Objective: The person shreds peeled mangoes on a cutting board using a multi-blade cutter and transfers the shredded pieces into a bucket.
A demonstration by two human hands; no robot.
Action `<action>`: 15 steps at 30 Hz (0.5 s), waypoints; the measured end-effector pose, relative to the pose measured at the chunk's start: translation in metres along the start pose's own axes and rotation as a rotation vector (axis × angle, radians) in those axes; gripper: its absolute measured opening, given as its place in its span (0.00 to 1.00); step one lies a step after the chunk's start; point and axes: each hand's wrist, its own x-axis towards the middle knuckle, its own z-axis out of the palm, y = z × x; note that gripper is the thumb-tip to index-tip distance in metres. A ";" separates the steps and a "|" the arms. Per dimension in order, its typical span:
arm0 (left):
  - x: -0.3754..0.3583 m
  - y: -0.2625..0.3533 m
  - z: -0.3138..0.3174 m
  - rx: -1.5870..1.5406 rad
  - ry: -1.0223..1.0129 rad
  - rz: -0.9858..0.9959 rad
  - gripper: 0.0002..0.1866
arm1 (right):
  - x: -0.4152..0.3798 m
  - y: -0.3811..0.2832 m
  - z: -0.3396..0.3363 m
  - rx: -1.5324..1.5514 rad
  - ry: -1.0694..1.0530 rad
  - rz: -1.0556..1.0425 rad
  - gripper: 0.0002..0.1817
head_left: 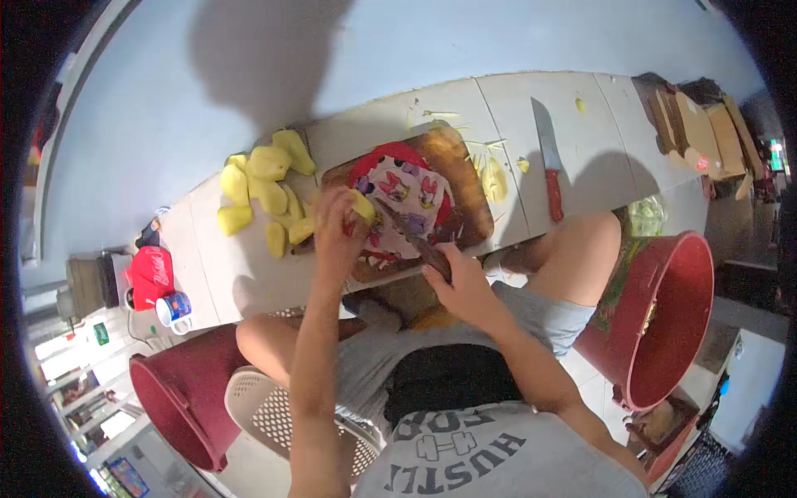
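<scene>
My left hand [336, 228] is closed around a pale yellow peeled fruit [361, 206], over the left part of a wooden cutting board [471, 195]. In my right hand [458, 280] is a knife with a brown handle [433, 256]; its dark blade [390, 213] points up and left toward the fruit. Under both lies a cartoon-printed cloth [403, 187] with a red border, spread on the board. Left of the board sits a pile of similar peeled yellow fruit [270, 178].
A red-handled knife [550, 166] lies on the tiled counter to the right, near yellow peel scraps [494, 178]. Red bins stand at right [610, 332] and left [187, 415]. A mug [173, 310] and red cap [151, 276] are at the left end, cardboard boxes [697, 124] far right.
</scene>
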 end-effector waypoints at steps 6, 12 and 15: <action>-0.027 0.017 0.025 0.098 -0.022 0.147 0.28 | -0.002 0.013 0.010 0.035 -0.010 0.002 0.22; -0.021 0.044 0.021 -0.293 0.080 -0.329 0.20 | -0.006 0.007 0.005 0.060 -0.048 -0.020 0.23; -0.030 0.049 0.019 -0.136 -0.024 -0.243 0.17 | -0.014 0.005 0.000 0.070 -0.043 -0.003 0.24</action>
